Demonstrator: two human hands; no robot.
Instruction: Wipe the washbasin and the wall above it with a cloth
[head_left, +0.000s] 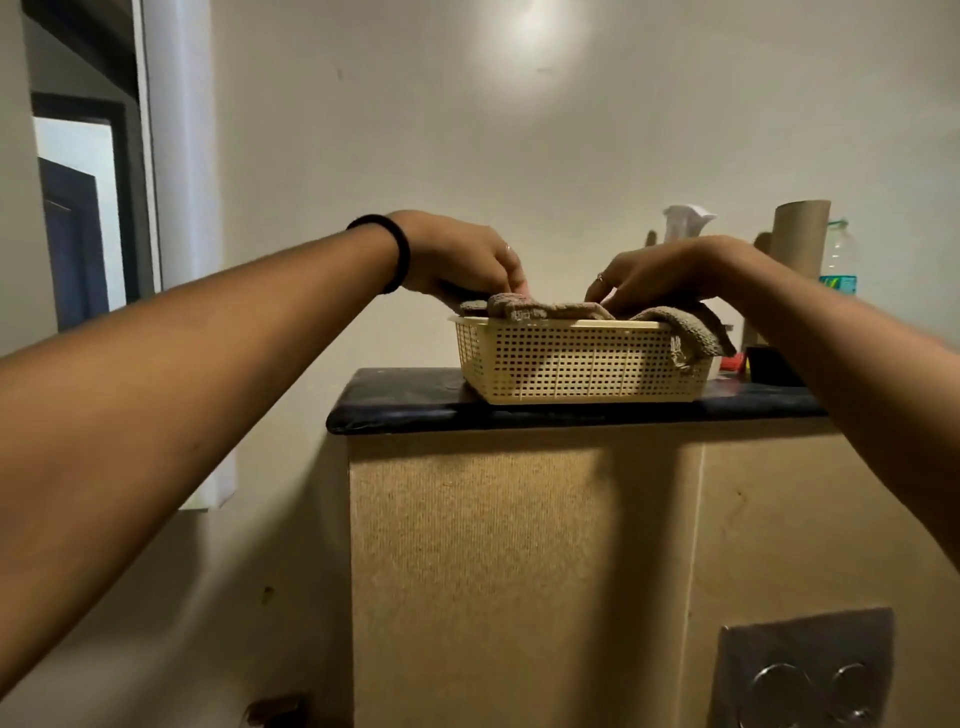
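Observation:
A brown knitted cloth (691, 325) lies in a cream perforated plastic basket (576, 364), one end drooping over the basket's right rim. The basket stands on a dark ledge (405, 408) at head height. My left hand (462, 260), with a black band on the wrist, reaches into the basket's left side, fingertips pinching the cloth. My right hand (670, 273) presses its fingers on the cloth at the basket's middle. No washbasin shows in this view.
Behind the basket stand a white spray bottle (683, 221), a cardboard tube (800, 234) and a clear plastic bottle (839, 260). A metal flush plate (800, 670) sits low on the tiled box. A window frame (78, 208) is at the left.

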